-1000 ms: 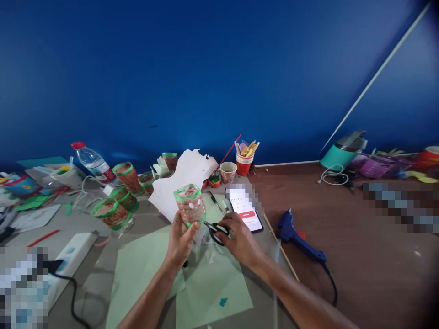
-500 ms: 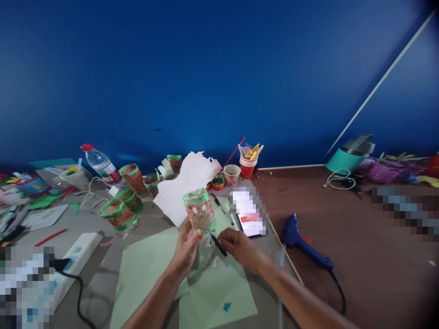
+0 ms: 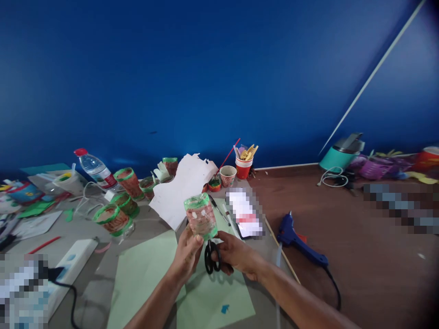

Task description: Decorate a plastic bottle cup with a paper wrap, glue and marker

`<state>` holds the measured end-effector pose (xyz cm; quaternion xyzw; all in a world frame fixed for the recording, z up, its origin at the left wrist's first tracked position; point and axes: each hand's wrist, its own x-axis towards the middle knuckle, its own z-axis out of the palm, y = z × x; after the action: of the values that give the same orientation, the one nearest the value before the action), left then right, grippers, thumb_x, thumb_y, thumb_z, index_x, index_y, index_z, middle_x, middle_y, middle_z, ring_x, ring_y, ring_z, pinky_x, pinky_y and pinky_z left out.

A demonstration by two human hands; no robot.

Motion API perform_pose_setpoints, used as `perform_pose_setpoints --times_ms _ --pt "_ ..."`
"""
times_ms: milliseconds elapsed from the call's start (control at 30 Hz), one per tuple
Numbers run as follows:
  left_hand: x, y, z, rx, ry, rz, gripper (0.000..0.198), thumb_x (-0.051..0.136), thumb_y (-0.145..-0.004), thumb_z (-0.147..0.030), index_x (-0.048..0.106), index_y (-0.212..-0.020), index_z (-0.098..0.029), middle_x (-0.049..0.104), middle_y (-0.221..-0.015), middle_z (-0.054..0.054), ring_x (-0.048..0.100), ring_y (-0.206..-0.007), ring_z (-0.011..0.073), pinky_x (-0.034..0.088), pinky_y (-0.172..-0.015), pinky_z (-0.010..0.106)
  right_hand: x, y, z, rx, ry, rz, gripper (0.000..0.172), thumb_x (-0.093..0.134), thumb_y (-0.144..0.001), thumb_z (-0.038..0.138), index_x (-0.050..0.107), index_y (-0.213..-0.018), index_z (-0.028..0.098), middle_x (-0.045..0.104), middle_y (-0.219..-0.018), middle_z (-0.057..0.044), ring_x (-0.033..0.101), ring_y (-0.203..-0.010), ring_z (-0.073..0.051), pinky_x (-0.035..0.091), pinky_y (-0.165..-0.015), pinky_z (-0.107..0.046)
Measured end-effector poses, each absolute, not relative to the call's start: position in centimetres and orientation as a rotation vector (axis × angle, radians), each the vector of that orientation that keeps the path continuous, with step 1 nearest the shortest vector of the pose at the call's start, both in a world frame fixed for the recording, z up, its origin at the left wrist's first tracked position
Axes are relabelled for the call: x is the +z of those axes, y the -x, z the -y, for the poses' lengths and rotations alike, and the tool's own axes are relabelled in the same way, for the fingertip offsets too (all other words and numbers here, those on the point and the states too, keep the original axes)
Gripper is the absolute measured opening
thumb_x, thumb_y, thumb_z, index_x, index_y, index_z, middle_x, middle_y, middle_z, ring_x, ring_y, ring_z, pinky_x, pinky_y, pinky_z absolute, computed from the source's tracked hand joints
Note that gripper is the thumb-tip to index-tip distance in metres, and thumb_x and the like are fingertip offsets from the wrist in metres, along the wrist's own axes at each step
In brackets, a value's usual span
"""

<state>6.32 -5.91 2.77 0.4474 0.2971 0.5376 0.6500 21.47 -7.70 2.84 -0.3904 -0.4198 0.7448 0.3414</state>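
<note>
The left hand [image 3: 187, 253] is gripping a green-rimmed decorated bottle piece [image 3: 200, 216] while the right hand [image 3: 236, 256] is clasping black scissors [image 3: 211, 258] just beneath it, above green paper [image 3: 212, 297]

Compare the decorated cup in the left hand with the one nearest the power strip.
The held cup is up in the left hand, beside the scissors in the right hand; the table cup sits tilted on the table. The held cup shows white spots; the table cup shows none visible. Both have reddish wraps and green rims.
</note>
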Motion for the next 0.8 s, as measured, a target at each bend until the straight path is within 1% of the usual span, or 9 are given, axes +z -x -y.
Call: perform_pose_setpoints --times_ms 133,233,333,400,467,567,667,800 --pt "2.7 -6.1 5.9 1.224 -1.000 -0.655 0.058 0.072 -0.070 -0.050 0.064 -0.118 -0.019 0.067 -0.117 0.013 0.060 -0.111 0.0324 0.044 -0.098 0.045 3.2 -21.7 7.6 2.074 0.871 0.856 0.053 0.083 -0.054 0.029 0.059 -0.101 0.017 0.054 -0.061 0.008 0.038 -0.040 -0.002 0.022 -0.037 -0.016" --pt "3.0 -5.7 5.7 1.270 -0.980 -0.715 0.053 0.072 -0.069 -0.052 0.066 -0.112 -0.020 0.070 -0.110 0.012 0.063 -0.106 0.0310 0.045 -0.097 0.045 3.3 -22.2 7.3 2.060 0.836 0.747 0.051 0.085 -0.052 0.030 0.064 -0.096 0.016 0.051 -0.062 0.006 0.039 -0.046 -0.003 0.020 -0.040 -0.015" --pt "3.4 -5.2 5.4 1.276 -0.988 -0.771 0.050 0.070 -0.071 -0.053 0.067 -0.109 -0.020 0.071 -0.110 0.011 0.064 -0.103 0.0302 0.046 -0.097 0.045 4.0 -23.2 6.9 1.935 0.880 0.701 0.045 0.086 -0.051 0.031 0.068 -0.089 0.016 0.051 -0.064 0.005 0.041 -0.052 -0.005 0.025 -0.044 -0.016" --pt "3.5 -5.2 5.2 1.246 -1.000 -0.766 0.047 0.068 -0.074 -0.048 0.065 -0.113 -0.021 0.068 -0.117 0.011 0.061 -0.110 0.0303 0.045 -0.098 0.044 4.5 -23.8 6.7 1.833 0.898 0.723 0.041 0.085 -0.052 0.030 0.069 -0.088 0.018 0.055 -0.069 0.003 0.044 -0.056 -0.006 0.031 -0.049 -0.018" --pt "3.5 -5.3 5.0 1.196 -1.024 -0.750 0.048 0.069 -0.076 -0.042 0.061 -0.119 -0.023 0.062 -0.127 0.011 0.055 -0.120 0.0311 0.042 -0.102 0.044 4.9 -24.4 6.4 1.722 0.897 0.799 0.042 0.083 -0.052 0.026 0.070 -0.092 0.019 0.060 -0.074 0.001 0.047 -0.060 -0.008 0.034 -0.053 -0.019" --pt "2.9 -5.6 4.5 1.192 -1.035 -0.771 0.060 0.072 -0.072 -0.037 0.054 -0.128 -0.024 0.056 -0.135 0.010 0.048 -0.127 0.0324 0.039 -0.104 0.045 5.1 -24.7 6.1 1.551 0.943 0.969 0.045 0.077 -0.059 0.025 0.067 -0.102 0.020 0.062 -0.077 -0.001 0.046 -0.062 -0.010 0.035 -0.053 -0.021" --pt "2.1 -5.5 4.0 1.242 -1.003 -0.780 0.066 0.075 -0.069 -0.034 0.051 -0.129 -0.025 0.056 -0.135 0.010 0.048 -0.126 0.0323 0.038 -0.104 0.046 4.8 -24.7 6.0 1.351 0.989 1.093 0.047 0.071 -0.063 0.025 0.064 -0.109 0.020 0.059 -0.076 0.000 0.046 -0.064 -0.011 0.037 -0.056 -0.022" --pt "1.4 -5.1 3.5 1.190 -1.016 -0.745 0.064 0.075 -0.066 -0.031 0.053 -0.126 -0.022 0.058 -0.130 0.012 0.052 -0.121 0.0327 0.038 -0.104 0.048 4.5 -25.1 6.1 1.161 1.090 1.263 0.047 0.067 -0.066 0.026 0.061 -0.113 0.019 0.054 -0.078 0.001 0.046 -0.067 -0.012 0.039 -0.059 -0.023"
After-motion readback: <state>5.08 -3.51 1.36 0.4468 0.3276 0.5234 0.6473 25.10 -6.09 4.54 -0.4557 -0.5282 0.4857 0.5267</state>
